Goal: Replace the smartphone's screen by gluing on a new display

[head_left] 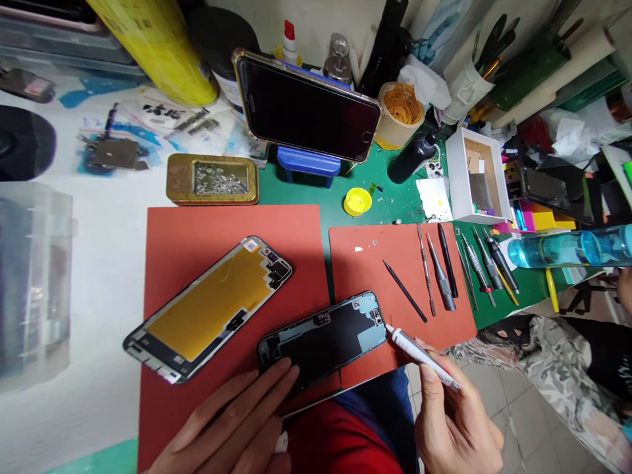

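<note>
My right hand (451, 415) pinches a slim white glue tube (419, 355), its nozzle at the right end of a black phone screen panel (326, 336). That panel lies back side up across two red mats, with a camera and sensor area at its right end. My left hand (237, 415) lies with fingers stretched out, fingertips on the panel's lower left part. At this hand's edge shows a small white thing (281, 442); whether it is held I cannot tell. Left of the panel is a second phone screen (210, 306) with a yellow-gold back, lying diagonally.
A phone (306, 105) leans on a blue stand (309, 164) at the back. Several tweezers and a grey screwdriver (441, 273) lie at right, with a black spudger (405, 289) nearer. A screw tin (212, 180), yellow cap (357, 201) and white box (476, 174) stand behind. Another person's camouflage-clad leg (548, 355) is at right.
</note>
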{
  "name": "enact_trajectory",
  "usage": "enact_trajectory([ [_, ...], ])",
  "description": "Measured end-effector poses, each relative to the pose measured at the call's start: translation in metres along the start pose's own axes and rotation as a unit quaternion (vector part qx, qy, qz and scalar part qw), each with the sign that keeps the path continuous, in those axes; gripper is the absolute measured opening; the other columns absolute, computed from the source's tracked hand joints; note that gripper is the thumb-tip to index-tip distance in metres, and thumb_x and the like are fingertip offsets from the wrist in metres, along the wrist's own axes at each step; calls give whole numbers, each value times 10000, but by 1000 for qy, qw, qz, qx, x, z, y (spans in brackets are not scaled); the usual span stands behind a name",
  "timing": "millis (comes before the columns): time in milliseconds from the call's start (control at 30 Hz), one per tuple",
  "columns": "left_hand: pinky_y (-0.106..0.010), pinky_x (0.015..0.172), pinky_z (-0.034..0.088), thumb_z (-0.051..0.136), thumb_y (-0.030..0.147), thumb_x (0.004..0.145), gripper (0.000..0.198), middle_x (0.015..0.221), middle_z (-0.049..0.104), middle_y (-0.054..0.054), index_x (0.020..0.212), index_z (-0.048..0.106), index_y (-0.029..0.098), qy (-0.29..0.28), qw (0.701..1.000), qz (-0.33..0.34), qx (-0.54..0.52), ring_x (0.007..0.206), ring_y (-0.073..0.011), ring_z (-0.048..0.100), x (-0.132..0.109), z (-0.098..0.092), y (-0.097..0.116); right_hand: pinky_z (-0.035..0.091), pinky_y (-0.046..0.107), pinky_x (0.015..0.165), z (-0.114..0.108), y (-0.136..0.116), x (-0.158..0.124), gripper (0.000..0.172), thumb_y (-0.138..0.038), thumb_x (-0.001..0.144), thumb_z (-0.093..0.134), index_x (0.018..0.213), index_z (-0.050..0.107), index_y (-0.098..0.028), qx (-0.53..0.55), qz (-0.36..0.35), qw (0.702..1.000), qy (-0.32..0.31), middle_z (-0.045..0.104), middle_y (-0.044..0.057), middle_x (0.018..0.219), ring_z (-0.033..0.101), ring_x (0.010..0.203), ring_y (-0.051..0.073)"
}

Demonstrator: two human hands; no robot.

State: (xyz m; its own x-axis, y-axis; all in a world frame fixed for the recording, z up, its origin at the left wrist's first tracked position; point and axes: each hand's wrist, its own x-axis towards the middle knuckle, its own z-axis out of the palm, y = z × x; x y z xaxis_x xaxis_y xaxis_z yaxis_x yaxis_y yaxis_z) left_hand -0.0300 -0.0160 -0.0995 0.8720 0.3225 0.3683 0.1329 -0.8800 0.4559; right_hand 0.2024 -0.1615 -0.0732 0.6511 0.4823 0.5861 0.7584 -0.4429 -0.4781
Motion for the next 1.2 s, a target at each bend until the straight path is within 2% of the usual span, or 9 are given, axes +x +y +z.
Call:
enact_trajectory([
  [133,-482,1336,307,555,46,1029,193,1441,701,-204,981,729,118,-2,1000,1,0,1548,-298,484,0,-1,-1,672,270,718,-1,-1,1,226,-73,925,780,1125,804,-175,-13,-11,1000,-2,847,16,947,809,709,174],
  [267,-484,1341,303,574,48,1023,180,1448,701,-188,968,725,128,-7,1000,17,8,1537,-305,498,-2,-2,-4,675,263,740,-4,-2,1,218,-69,923,780,1113,807,-172,-17,-11,1000,-9,846,15,947,813,725,172],
  [567,-497,1322,314,545,65,1045,206,1362,738,-231,981,737,102,8,1000,19,-17,1564,-312,458,5,-2,-2,689,279,704,-3,-2,3,245,-88,926,781,1146,803,-196,-20,-20,1000,-5,845,8,941,809,688,180],
  [833,-483,1306,349,555,48,1031,196,1386,731,-216,964,727,116,15,1000,7,-22,1504,-305,542,4,-2,-1,683,275,734,-8,-2,1,257,-65,923,775,1150,799,-183,-18,-16,1000,-17,847,14,961,811,711,173],
  [1000,-479,1309,334,553,68,1042,196,1432,709,-199,992,731,132,6,1000,3,-23,1536,-290,502,3,-1,-2,681,281,745,-10,-2,1,285,-49,918,773,1170,793,-181,-18,-21,999,-29,847,15,979,813,727,173],
  [1200,-488,1272,396,570,61,1031,166,1378,736,-213,1005,721,126,17,999,9,-27,1506,-304,539,4,-1,-3,678,275,742,-11,-2,1,281,-68,926,778,1181,794,-184,-30,-31,999,-26,848,18,972,812,724,170],
])
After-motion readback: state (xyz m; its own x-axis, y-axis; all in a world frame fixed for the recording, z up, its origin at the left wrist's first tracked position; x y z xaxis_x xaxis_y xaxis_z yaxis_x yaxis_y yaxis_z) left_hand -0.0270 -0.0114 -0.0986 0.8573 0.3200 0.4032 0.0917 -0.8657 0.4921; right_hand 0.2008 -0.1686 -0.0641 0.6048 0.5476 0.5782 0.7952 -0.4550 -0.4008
